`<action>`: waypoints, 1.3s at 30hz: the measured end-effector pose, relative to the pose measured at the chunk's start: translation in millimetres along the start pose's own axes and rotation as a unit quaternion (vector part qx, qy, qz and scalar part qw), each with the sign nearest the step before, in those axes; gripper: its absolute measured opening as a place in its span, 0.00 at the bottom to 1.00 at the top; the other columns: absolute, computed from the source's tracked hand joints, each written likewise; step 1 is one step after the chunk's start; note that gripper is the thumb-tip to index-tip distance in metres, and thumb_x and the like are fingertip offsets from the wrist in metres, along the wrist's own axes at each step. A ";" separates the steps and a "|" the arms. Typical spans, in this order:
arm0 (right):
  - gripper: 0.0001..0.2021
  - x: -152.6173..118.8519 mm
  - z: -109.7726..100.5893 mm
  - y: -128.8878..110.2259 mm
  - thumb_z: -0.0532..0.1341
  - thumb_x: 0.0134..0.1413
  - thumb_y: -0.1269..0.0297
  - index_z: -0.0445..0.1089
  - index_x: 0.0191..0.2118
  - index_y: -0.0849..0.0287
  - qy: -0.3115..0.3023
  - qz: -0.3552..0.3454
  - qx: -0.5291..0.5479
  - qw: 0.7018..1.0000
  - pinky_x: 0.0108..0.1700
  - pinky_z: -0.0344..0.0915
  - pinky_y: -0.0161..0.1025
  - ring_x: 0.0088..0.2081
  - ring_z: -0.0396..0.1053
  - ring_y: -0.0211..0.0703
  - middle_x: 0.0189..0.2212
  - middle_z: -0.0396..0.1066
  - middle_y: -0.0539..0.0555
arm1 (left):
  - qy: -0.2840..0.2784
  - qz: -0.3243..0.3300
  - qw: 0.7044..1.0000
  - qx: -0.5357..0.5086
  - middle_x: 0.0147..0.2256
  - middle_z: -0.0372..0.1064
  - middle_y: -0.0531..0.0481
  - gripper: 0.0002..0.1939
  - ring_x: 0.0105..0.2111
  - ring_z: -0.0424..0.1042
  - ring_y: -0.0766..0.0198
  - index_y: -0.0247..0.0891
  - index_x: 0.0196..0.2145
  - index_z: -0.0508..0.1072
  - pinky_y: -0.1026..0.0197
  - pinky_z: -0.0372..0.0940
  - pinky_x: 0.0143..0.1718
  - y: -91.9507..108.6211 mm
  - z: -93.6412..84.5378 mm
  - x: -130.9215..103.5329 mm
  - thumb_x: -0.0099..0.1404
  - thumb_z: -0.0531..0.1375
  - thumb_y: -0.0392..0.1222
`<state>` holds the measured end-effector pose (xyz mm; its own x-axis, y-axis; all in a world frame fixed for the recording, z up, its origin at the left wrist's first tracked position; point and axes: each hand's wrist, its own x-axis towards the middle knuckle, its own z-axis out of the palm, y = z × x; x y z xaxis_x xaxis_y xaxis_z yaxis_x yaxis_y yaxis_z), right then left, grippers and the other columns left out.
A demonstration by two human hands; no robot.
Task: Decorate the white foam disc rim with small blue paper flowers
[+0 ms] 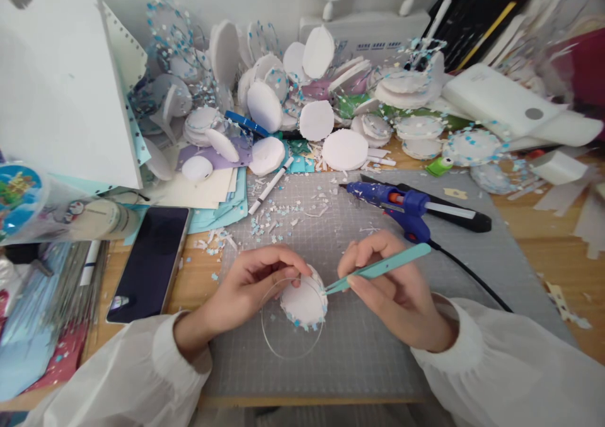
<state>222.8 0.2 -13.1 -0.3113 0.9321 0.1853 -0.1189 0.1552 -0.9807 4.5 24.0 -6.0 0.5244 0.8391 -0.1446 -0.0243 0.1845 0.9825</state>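
Note:
Between my hands is a round white disc (302,302) with small blue and white pieces along its lower and right rim. My left hand (265,282) pinches the disc at its upper left edge. A thin clear ring (293,356) hangs in front of the disc, close to the left fingertips; whether those fingers also hold it I cannot tell. Turquoise tweezers (382,267) are gripped in my right hand (390,294). Their tips meet the disc's right rim, and a tiny pale piece seems to be there, too small to make out.
A blue glue gun (392,198) with a cord lies on the grey cutting mat (368,370), beside a black-handled tool (466,216). Small scraps litter the mat. A phone (149,263) lies at left. White discs (316,120) pile up behind, near a marker (270,186).

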 end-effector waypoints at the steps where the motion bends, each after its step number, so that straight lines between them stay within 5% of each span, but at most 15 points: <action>1: 0.07 0.1 0.2 0.2 0.55 0.61 0.73 0.57 0.40 0.53 -0.002 -0.003 -0.010 1.000 0.31 0.62 0.37 0.29 0.62 0.36 0.30 0.64 0.49 | 0.001 -0.001 1.000 -0.002 0.29 0.70 0.49 0.07 0.23 0.62 0.72 0.34 0.35 0.77 0.70 0.58 0.24 0.2 0.2 -0.1 0.66 0.59 0.38; 21: 0.08 0.6 -1.6 0.0 0.54 0.59 0.75 0.58 0.40 0.54 0.002 -0.025 -0.048 0.999 0.31 0.62 0.38 0.29 0.62 0.37 0.30 0.63 0.49 | 0.005 0.002 1.000 0.008 0.29 0.72 0.48 0.07 0.24 0.65 0.70 0.34 0.34 0.77 0.69 0.60 0.24 1.8 0.4 1.0 0.65 0.60 0.39; 30: 0.08 -0.2 -2.1 1.6 0.56 0.59 0.74 0.58 0.41 0.54 0.067 -0.023 -0.055 0.996 0.31 0.63 0.36 0.30 0.64 0.37 0.31 0.65 0.50 | -0.028 0.043 0.992 0.112 0.33 0.73 0.45 0.12 0.29 0.68 0.66 0.35 0.43 0.78 0.67 0.62 0.28 -1.2 -0.4 -0.4 0.68 0.56 0.38; 33: 0.08 -0.3 -1.9 2.5 0.56 0.59 0.74 0.58 0.41 0.54 0.083 -0.030 -0.056 0.995 0.32 0.63 0.36 0.30 0.64 0.37 0.32 0.65 0.50 | -0.051 0.088 0.981 0.166 0.35 0.73 0.45 0.15 0.32 0.70 0.64 0.37 0.50 0.74 0.64 0.64 0.33 -0.7 -1.2 -1.2 0.70 0.52 0.36; 39: 0.07 -0.2 -1.8 0.4 0.56 0.59 0.73 0.59 0.40 0.54 0.091 -0.045 -0.079 0.992 0.32 0.63 0.36 0.30 0.64 0.37 0.31 0.65 0.50 | -0.070 0.177 0.943 0.274 0.54 0.64 0.41 0.20 0.52 0.64 0.54 0.41 0.56 0.69 0.54 0.60 0.53 7.6 -10.2 -4.1 0.70 0.49 0.37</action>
<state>224.5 0.7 -13.6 -0.1301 0.9535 0.2718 0.0153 0.2760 -0.9610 -6.5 27.2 0.9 0.6742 0.7156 0.1828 0.2042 -0.4185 0.8850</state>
